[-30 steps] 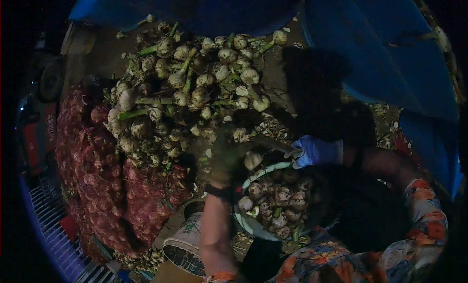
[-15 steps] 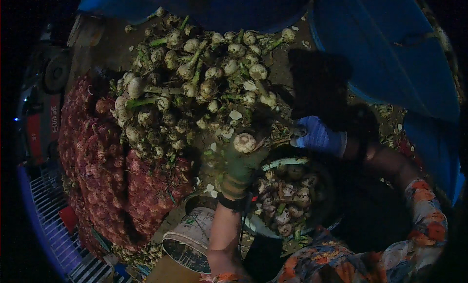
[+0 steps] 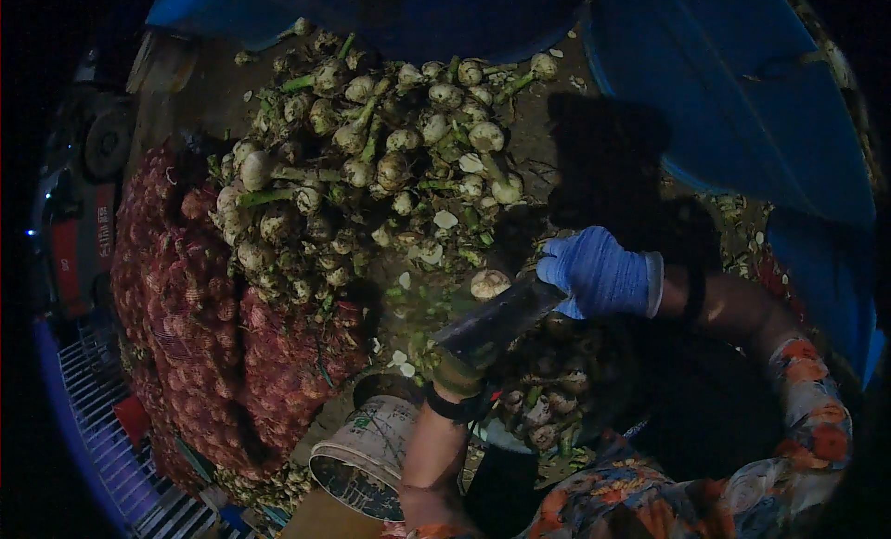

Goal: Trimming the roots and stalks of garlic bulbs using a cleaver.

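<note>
My right hand [image 3: 601, 272], in a blue and white knit glove, is closed round the handle end of a broad dark knife blade [image 3: 494, 324]. The blade slants down to the left, its flat side facing up, and covers most of my left hand [image 3: 455, 376]. That hand wears a green glove; only its cuff end shows plainly. Just past the blade's far edge sits a pale garlic bulb [image 3: 489, 284], held by my left hand, whose fingers are hidden. Below the blade, a round tub [image 3: 506, 437] holds several garlic bulbs [image 3: 548, 404].
Ahead lies a heap of garlic with stems [image 3: 390, 145]. Full red mesh sacks [image 3: 200, 326] stand at the left. A tipped white bucket [image 3: 367, 446] lies near my left forearm. Blue sheeting [image 3: 733, 94] edges the far right; a vehicle [image 3: 88, 196] is at far left.
The knife has turned flat and swung left across my left hand. My right hand has rolled over with it. The held garlic bulb has shifted slightly right and nearer.
</note>
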Demonstrator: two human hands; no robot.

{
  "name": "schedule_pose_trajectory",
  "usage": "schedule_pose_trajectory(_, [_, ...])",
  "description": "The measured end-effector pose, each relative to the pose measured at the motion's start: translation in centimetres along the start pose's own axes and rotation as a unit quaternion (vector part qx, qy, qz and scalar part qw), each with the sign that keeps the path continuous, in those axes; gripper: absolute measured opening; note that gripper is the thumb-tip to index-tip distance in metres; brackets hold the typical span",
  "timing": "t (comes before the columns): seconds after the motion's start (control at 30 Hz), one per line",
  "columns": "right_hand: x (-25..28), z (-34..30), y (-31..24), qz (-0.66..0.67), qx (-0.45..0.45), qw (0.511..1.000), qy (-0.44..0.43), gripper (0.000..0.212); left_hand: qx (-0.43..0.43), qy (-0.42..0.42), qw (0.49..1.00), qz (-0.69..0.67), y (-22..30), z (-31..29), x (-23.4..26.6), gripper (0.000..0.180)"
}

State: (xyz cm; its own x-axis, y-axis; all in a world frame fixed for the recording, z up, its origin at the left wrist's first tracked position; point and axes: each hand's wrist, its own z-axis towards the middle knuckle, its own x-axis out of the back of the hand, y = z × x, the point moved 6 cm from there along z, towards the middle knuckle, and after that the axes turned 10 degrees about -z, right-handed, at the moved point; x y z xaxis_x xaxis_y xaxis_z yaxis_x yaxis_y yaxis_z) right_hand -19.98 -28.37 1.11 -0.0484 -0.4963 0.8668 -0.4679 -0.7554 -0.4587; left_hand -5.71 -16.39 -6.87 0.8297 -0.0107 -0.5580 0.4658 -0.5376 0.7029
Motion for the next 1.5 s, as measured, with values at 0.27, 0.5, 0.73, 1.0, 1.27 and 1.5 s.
schedule_pose_trajectory(0.27, [-5.2, -3.4, 9.7, 0.021, -0.126, 0.975, 0.183, 0.025, -0.066, 0.002, 0.998, -0.024, 6.3, 1.6, -6.1, 0.042])
schedule_pose_trajectory(0.5, [-2.1, -1.6, 1.9, 0.528, -0.228, 0.817, 0.041, 0.034, -0.154, 0.094, 0.856, -0.485, 7.0, 3.6, -4.5, 0.029])
schedule_pose_trajectory(0.73, [-3.0, -3.0, 4.8, 0.482, -0.311, 0.808, 0.135, 0.032, -0.105, 0.196, 0.884, -0.412, 4.1, 3.4, -4.7, 0.025])
schedule_pose_trajectory(1.0, [-4.8, -1.0, 3.4, 0.263, -0.161, 0.951, 0.018, 0.022, -0.207, 0.208, 0.937, -0.190, 4.7, 0.8, -3.6, 0.018])
schedule_pose_trajectory(1.27, [-11.3, -4.4, 7.4, 0.541, -0.282, 0.791, -0.045, 0.019, -0.129, -0.023, 0.956, 0.261, 6.0, -0.3, -2.2, 0.026])
schedule_pose_trajectory(1.5, [-10.4, -3.9, 8.3, 0.546, -0.301, 0.782, -0.015, 0.017, -0.206, 0.070, 0.736, 0.642, 2.9, 8.0, 0.1, 0.052])
